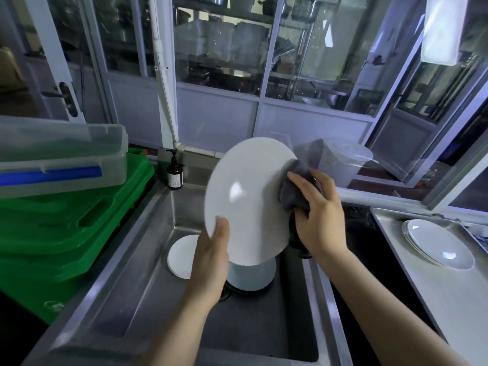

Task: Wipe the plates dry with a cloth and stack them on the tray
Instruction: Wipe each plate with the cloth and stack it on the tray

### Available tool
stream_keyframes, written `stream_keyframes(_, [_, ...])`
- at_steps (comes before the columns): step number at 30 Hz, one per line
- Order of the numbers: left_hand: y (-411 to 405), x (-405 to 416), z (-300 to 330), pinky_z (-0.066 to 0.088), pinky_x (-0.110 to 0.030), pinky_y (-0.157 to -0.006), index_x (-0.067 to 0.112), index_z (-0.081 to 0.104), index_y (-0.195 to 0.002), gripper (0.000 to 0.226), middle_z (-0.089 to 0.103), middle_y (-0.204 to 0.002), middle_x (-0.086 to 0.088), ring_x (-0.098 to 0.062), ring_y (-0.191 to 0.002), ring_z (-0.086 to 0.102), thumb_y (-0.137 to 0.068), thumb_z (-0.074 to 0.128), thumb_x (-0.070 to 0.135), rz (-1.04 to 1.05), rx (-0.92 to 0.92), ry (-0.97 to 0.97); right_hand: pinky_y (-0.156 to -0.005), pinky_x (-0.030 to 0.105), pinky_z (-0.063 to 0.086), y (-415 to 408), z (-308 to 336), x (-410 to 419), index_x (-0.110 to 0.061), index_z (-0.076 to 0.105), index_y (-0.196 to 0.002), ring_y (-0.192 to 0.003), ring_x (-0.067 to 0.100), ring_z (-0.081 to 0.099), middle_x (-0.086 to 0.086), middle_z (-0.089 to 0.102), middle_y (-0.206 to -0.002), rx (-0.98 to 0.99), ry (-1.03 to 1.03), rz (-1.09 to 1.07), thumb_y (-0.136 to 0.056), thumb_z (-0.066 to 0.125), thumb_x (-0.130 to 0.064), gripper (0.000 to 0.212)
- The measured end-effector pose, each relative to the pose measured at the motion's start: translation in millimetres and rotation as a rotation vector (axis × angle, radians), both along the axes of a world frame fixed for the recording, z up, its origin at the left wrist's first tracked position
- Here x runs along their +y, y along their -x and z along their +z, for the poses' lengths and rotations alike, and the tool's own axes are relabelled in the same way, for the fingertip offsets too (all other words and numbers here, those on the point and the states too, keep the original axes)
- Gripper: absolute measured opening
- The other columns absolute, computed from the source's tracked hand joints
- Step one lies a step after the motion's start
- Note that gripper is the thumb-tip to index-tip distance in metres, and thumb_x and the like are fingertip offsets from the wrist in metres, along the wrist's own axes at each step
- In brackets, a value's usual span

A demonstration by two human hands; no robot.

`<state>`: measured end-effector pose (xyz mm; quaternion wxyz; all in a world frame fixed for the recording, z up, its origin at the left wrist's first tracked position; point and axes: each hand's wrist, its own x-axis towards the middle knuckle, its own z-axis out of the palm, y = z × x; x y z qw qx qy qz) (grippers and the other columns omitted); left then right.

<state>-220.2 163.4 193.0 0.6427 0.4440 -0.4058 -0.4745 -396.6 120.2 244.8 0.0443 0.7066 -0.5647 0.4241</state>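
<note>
I am holding the round white ceramic plate (248,199) tilted above the steel sink (148,260), my left hand (211,257) pinching its lower rim while my right hand (318,215) is pressing the bunched grey cloth (291,190) against its edge. Pressing too hard could, I judge, be levering it out of that thin grip onto the white plates (182,256) lying below.

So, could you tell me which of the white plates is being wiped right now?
The big plate tilted over the sink, left hand gripping its lower edge, right hand pressing the grey cloth against it.
</note>
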Motion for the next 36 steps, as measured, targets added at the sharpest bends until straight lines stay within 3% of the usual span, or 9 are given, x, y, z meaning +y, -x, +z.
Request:
stream_keyframes(2, [4.5, 3.9, 7.5, 0.042, 0.0, -0.075, 0.04, 0.058, -0.099, 0.016, 0.062, -0.094, 0.044, 0.023, -0.092, 0.056, -0.102, 0.045, 0.029, 0.064, -0.252, 0.158, -0.103, 0.014, 0.033, -11.0, -2.3, 1.7, -0.022, 0.061, -0.127, -0.119, 0.014, 0.049, 0.006, 0.051, -0.132, -0.33, -0.029, -0.01, -0.081, 0.06, 0.005, 0.054])
stream_keyframes(6, [5.3, 3.5, 11.0, 0.035, -0.003, -0.05, 0.043, 0.049, -0.094, 0.014, 0.057, -0.071, 0.039, 0.016, -0.06, 0.053, -0.091, 0.042, 0.032, 0.018, -0.665, 0.365, -0.09, 0.037, 0.052, -29.8, 9.2, 12.8, -0.022, 0.065, -0.11, -0.093, 0.011, 0.064, -0.003, 0.069, -0.097, -1.301, -0.212, 0.18, -0.09, 0.065, -0.024, 0.021])
stream_keyframes(8, [0.9, 1.5, 11.2, 0.032, -0.005, -0.047, 0.043, 0.047, -0.109, 0.026, 0.059, -0.073, 0.034, 0.012, -0.057, 0.053, -0.088, 0.048, 0.027, 0.012, -0.793, 0.441, -0.076, 0.035, 0.057, -28.2, 18.1, 19.1, -0.018, 0.064, -0.105, -0.082, 0.015, 0.068, 0.0, 0.07, -0.086, -1.582, -0.343, 0.394, -0.079, 0.065, -0.051, 0.042])
stream_keyframes(11, [-8.1, -5.3, 15.9, 0.042, -0.016, -0.055, 0.032, 0.047, -0.122, 0.049, 0.07, -0.101, 0.015, -0.01, -0.074, 0.065, -0.08, 0.061, 0.009, -0.025, -0.989, 0.621, -0.057, 0.032, 0.054, -22.5, 32.8, 30.0, -0.008, 0.056, -0.084, -0.055, 0.021, 0.064, 0.006, 0.062, -0.057, -1.64, -0.525, 0.514, -0.065, 0.062, -0.066, 0.062])
stream_keyframes(18, [-32.5, -33.1, 33.9, 0.048, -0.056, -0.097, 0.016, 0.054, -0.127, 0.056, 0.054, -0.138, -0.013, -0.036, -0.132, 0.043, -0.076, 0.073, 0.0, -0.1, -1.238, 0.764, -0.056, 0.041, 0.058, -5.0, 34.9, 42.5, -0.002, 0.065, -0.106, -0.077, 0.035, 0.072, 0.021, 0.073, -0.096, -1.668, -0.718, 0.469, -0.081, 0.058, -0.022, 0.033])
stream_keyframes(23, [-33.5, -40.9, 29.1, 0.033, -0.056, -0.109, 0.045, 0.039, -0.133, 0.087, 0.015, -0.159, 0.011, -0.02, -0.148, 0.014, -0.076, 0.073, -0.011, -0.072, -0.638, 0.275, -0.096, 0.054, 0.047, -0.3, 26.2, 42.3, -0.002, 0.058, -0.125, -0.109, 0.042, 0.062, 0.024, 0.065, -0.119, -1.651, -0.655, 0.443, -0.073, 0.067, -0.023, 0.057])
stream_keyframes(28, [-26.8, -28.9, 18.6, 0.058, -0.045, -0.077, 0.014, 0.075, -0.1, 0.031, 0.071, -0.104, -0.013, -0.031, -0.094, 0.069, -0.087, 0.047, 0.017, -0.359, 0.624, -0.197, -0.101, 0.056, 0.043, 4.0, 22.9, 39.5, -0.003, 0.055, -0.131, -0.117, 0.042, 0.057, 0.024, 0.061, -0.125, -1.687, -0.595, 0.544, -0.076, 0.065, -0.022, 0.059])
stream_keyframes(31, [-22.6, -19.8, 24.3, 0.059, -0.035, -0.058, 0.02, 0.08, -0.093, 0.049, 0.075, -0.091, -0.008, -0.025, -0.076, 0.073, -0.076, 0.052, 0.057, -0.45, 0.605, -0.23, -0.105, 0.057, 0.039, 3.2, 19.3, 38.5, -0.004, 0.051, -0.135, -0.12, 0.043, 0.054, 0.025, 0.059, -0.128, -1.66, -0.616, 0.515, -0.074, 0.067, -0.021, 0.064])
stream_keyframes(36, [-22.4, -15.5, 26.2, 0.054, -0.022, -0.046, 0.018, 0.079, -0.082, 0.023, 0.073, -0.079, -0.003, -0.015, -0.066, 0.07, -0.074, 0.062, 0.031, -0.384, 0.47, -0.239, -0.09, 0.048, 0.051, 4.6, 15.4, 37.9, -0.008, 0.062, -0.126, -0.111, 0.037, 0.062, 0.02, 0.065, -0.121, -1.718, -0.768, 0.409, -0.081, 0.063, -0.032, 0.051])
